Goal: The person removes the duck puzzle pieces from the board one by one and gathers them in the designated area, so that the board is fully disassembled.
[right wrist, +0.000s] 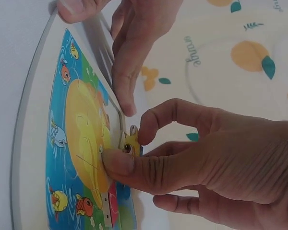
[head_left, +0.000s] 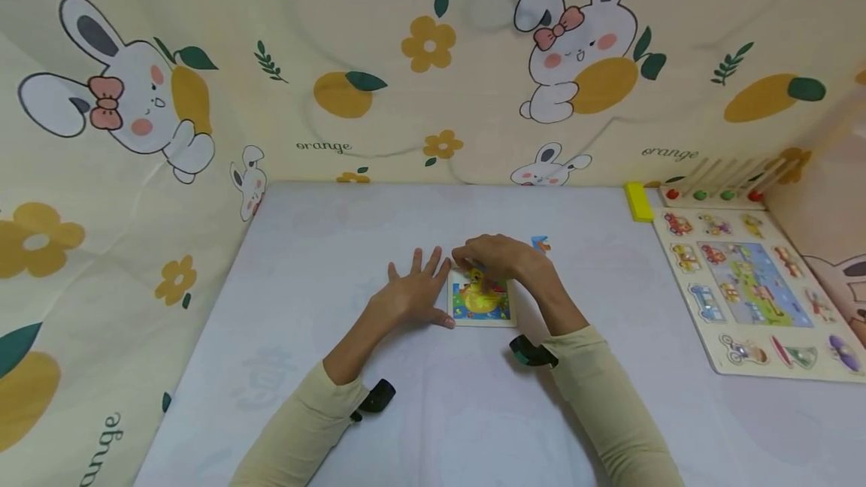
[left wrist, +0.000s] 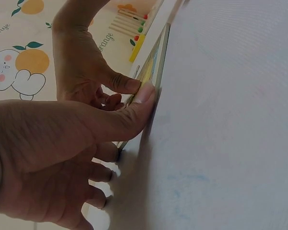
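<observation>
The duck puzzle (head_left: 482, 305) looks like smooth printed wood with a pale, matt border; the counter (head_left: 304, 314) looks matt; at its far right corner the peg rack (head_left: 713, 202) looks wooden; the sleeves (head_left: 609, 389) are soft matt cloth.

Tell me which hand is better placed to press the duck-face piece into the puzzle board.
Likely the right hand: it pinches the duck-face piece over the puzzle board. The left hand is spread at the board's left edge, holding no piece.
</observation>
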Demonstrator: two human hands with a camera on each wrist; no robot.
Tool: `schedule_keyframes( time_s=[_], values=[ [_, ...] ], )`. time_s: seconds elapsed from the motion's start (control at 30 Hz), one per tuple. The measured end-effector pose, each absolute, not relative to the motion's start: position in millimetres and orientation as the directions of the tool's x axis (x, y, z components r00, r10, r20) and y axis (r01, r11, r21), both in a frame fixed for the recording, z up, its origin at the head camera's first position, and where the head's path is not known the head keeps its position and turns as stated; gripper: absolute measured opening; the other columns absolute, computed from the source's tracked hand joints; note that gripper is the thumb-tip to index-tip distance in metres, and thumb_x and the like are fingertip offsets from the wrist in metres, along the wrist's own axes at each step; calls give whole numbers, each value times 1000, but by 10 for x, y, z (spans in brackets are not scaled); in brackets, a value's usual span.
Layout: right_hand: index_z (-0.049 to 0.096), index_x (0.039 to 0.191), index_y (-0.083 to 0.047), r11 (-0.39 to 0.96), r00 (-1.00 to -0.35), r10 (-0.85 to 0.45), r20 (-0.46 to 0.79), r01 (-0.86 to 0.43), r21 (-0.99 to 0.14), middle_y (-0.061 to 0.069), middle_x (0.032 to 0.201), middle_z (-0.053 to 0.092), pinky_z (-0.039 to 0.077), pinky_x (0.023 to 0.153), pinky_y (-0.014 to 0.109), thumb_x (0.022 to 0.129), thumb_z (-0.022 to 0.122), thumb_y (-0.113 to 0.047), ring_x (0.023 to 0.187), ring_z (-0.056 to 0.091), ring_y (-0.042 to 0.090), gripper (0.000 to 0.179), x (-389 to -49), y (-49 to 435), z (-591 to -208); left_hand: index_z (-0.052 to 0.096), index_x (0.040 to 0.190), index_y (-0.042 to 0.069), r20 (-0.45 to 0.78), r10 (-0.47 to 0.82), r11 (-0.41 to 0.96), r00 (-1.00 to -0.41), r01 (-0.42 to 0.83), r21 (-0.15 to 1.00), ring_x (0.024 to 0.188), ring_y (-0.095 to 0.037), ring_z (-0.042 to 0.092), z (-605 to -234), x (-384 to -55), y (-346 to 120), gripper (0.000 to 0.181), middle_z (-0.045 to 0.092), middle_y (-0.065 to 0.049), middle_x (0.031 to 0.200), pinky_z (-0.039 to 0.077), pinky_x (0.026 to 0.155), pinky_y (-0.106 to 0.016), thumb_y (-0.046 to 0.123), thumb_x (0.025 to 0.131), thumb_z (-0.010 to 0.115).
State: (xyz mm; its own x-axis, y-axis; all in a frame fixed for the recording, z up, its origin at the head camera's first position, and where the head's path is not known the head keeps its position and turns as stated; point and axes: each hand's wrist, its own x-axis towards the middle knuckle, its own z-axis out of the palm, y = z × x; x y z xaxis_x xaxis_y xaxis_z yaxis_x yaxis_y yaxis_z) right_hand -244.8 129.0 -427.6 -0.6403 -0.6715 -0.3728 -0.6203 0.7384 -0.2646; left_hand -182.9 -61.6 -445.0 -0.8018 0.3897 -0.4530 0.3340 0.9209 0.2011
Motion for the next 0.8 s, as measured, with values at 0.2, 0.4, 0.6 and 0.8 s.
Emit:
schedule_keyframes(
  time_s=[0.2, 0.4, 0.6, 0.8],
  values=[
    [60, 103, -16, 727, -621, -685, -380, -612, -312, -2, 93, 61, 46, 84, 35, 82, 88, -8, 88, 53, 17, 36, -2486, 1319, -4263, 15, 169, 16, -448, 396, 918, -801, 343, 198, 164, -44, 2, -4456, -1834, -615, 111, -2, -11, 178, 20, 120, -79, 60, 88, 77],
    [60, 101, -12, 676, -586, -737, -338, -628, -387, 2, 86, 58, 44, 76, 30, 84, 87, -8, 80, 51, 14, 32, -2509, 1368, -4255, 13, 170, 16, -456, 391, 921, -800, 338, 196, 164, -44, 1, -4458, -1834, -612, 112, -2, -11, 179, 20, 121, -79, 59, 88, 77],
    [61, 102, -11, 648, -597, -752, -278, -595, -476, 6, 91, 61, 46, 77, 30, 88, 84, -9, 83, 52, 16, 27, -2512, 1451, -4193, 12, 170, 15, -455, 398, 917, -797, 337, 211, 164, -44, 0, -4459, -1830, -615, 113, -3, -11, 178, 19, 121, -79, 59, 88, 77],
    [65, 106, -10, 609, -621, -763, -177, -600, -520, 5, 95, 64, 48, 81, 35, 89, 81, -8, 90, 58, 23, 23, -2518, 1614, -4024, 14, 169, 14, -450, 394, 919, -802, 341, 197, 165, -43, 1, -4457, -1831, -615, 113, -2, -11, 178, 20, 121, -79, 60, 88, 77]
  ],
)
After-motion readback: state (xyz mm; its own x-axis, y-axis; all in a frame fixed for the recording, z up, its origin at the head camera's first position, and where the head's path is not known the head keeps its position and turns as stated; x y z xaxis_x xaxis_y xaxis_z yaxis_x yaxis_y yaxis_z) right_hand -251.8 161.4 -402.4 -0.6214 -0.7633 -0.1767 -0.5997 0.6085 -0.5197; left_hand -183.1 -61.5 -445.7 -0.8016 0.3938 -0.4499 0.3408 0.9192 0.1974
